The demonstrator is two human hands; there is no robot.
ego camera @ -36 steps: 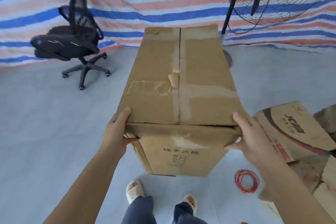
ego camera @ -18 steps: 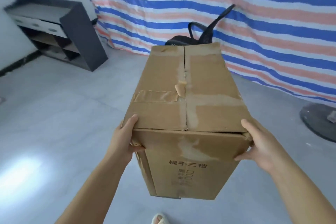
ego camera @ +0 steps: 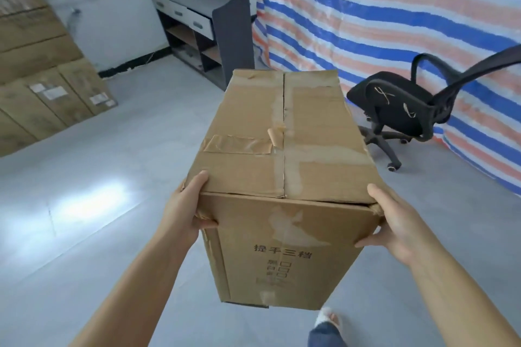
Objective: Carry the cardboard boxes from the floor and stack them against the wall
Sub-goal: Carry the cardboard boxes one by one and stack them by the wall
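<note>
A long taped cardboard box (ego camera: 284, 155) is held off the floor in front of me, with black printed characters on its near end. My left hand (ego camera: 186, 211) grips the near left corner, thumb on the near face and fingers round the side. My right hand (ego camera: 394, 222) grips the near right corner the same way. A stack of large cardboard boxes (ego camera: 42, 70) stands against the white wall at the far left.
A dark shelf unit with drawers (ego camera: 208, 28) stands against the back wall. A black office chair (ego camera: 403, 110) sits at the right before a striped tarp (ego camera: 394, 8). Grey floor (ego camera: 112, 177) lies between me and the stack. My foot (ego camera: 327, 321) shows below the box.
My view has swung left while I carry the box: the chair has shifted to the right, the shelf unit is nearer the centre, and the stacked boxes at the wall have come into sight.
</note>
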